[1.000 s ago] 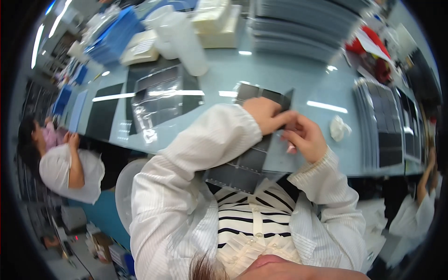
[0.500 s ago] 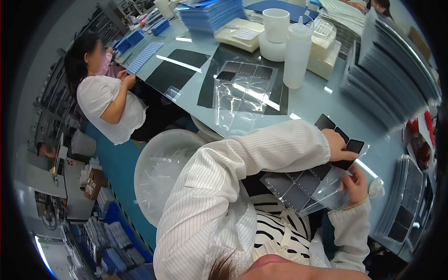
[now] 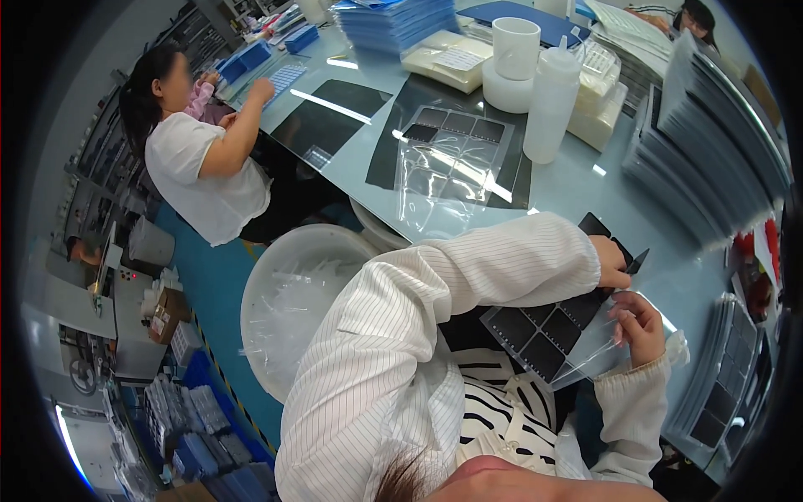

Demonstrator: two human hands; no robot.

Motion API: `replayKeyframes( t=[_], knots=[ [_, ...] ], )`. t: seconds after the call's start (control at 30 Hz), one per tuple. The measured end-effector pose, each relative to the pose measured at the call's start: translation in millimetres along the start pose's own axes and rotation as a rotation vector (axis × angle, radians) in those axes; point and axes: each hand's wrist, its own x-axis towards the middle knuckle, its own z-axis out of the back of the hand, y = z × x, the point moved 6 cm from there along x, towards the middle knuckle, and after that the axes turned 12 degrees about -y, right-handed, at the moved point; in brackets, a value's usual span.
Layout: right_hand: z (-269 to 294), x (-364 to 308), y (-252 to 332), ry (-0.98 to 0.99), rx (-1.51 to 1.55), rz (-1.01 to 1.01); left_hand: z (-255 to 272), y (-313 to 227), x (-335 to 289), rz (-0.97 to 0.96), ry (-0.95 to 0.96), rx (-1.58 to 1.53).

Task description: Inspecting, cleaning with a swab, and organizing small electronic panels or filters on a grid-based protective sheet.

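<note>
A clear plastic sheet with dark square panels [image 3: 548, 336] lies at the table's near edge, tilted toward my lap. My left hand [image 3: 611, 264] reaches across over its far part, fingers curled on a dark square piece [image 3: 639, 260] whose corner stands up beside the fingers. More dark squares show beyond that hand. My right hand [image 3: 640, 328] is close by, fingers bent together at a loose clear film [image 3: 595, 336] at the sheet's right side. The fingertips of my left hand are partly hidden.
Another clear pocket sheet [image 3: 447, 180] lies on a black mat [image 3: 520, 180]. A squeeze bottle [image 3: 552, 105] and white cup [image 3: 516, 48] stand behind. Tall sheet stacks [image 3: 707, 142] rise at the right. A white bin [image 3: 272, 335] stands left; a co-worker [image 3: 205, 155] sits beyond it.
My left hand's fingers have gone from stretched over the dark squares to curled, and a square's corner has tilted up. My right hand has moved slightly nearer. The co-worker has raised an arm.
</note>
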Motion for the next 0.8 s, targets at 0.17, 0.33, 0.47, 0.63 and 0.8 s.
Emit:
replayKeyframes(
  t=[0.17, 0.33, 0.47, 0.63, 0.8],
  knots=[
    [13.7, -15.6, -11.4, -0.052, 0.043, -0.067, -2.2, 10.2, 0.9, 0.030, -0.085, 0.036],
    [17.0, -20.0, -16.4, -0.056, 0.082, -0.066, -0.5, 10.7, -3.2, -0.030, -0.157, 0.043],
    [22.5, -23.6, -14.9, -0.056, 0.089, -0.044, 1.7, 8.8, 1.1, 0.020, -0.133, -0.091],
    [44.1, 0.6, -3.0, -0.245, 0.074, 0.059, -0.1, -1.4, 11.7, 0.192, -0.137, -0.214],
    [37.9, 28.0, 14.6, -0.206, -0.050, 0.220, 1.3, -16.0, 34.0, -0.112, -0.235, 0.189]
  ],
)
